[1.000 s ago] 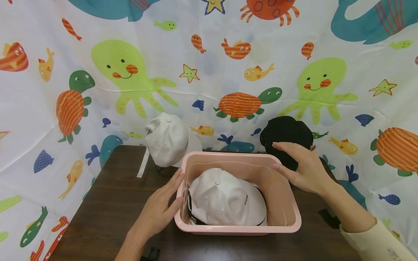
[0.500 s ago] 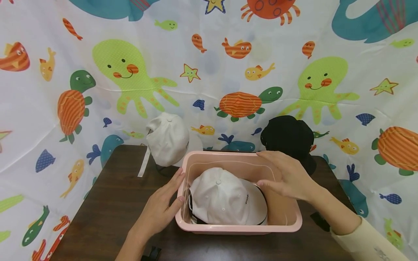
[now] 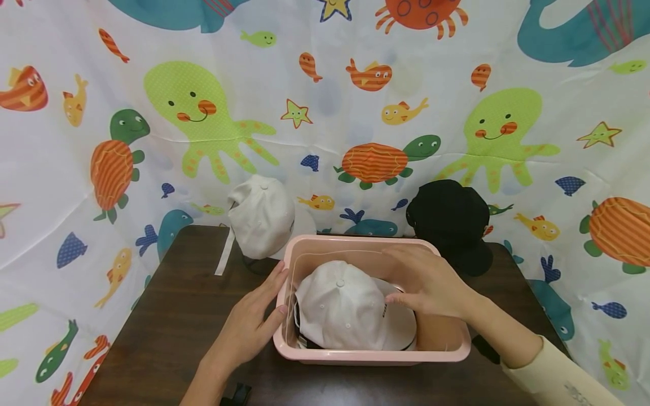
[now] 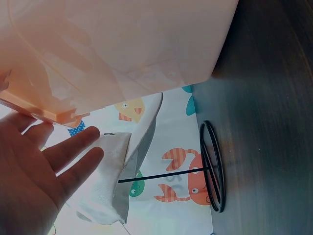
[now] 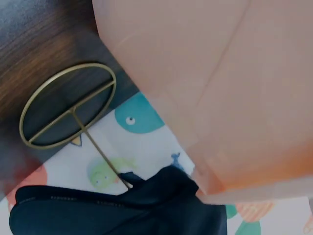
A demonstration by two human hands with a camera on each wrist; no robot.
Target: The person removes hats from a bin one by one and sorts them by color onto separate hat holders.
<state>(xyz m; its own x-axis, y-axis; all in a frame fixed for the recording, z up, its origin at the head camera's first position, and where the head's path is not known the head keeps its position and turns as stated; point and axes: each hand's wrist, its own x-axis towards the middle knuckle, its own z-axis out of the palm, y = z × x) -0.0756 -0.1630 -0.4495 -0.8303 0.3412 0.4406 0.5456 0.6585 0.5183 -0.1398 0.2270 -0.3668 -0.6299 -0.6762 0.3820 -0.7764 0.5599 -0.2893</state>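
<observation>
A pink plastic bin (image 3: 373,356) stands on the table with a white baseball cap (image 3: 340,307) inside, its brim to the right. My left hand (image 3: 249,321) rests against the bin's left rim, fingers extended. The left wrist view shows those fingers (image 4: 73,147) straight and spread by the rim. Over the bin's right part is my right hand (image 3: 431,285), fingers reaching inside and thumb at the cap's brim. It grips nothing, and its fingers are spread from the thumb. The right wrist view shows the bin's outer wall (image 5: 210,98) and no hand.
Behind the bin at left, another white cap (image 3: 261,217) hangs on a black wire stand (image 4: 211,169). A black cap (image 3: 447,220) sits at back right on a brass-coloured stand (image 5: 68,105). A sea-animal curtain (image 3: 325,113) hangs behind the dark wooden table (image 3: 178,316).
My right hand has moved left and down from near the black cap into the bin, toward the white cap's brim. My left hand has stayed at the rim.
</observation>
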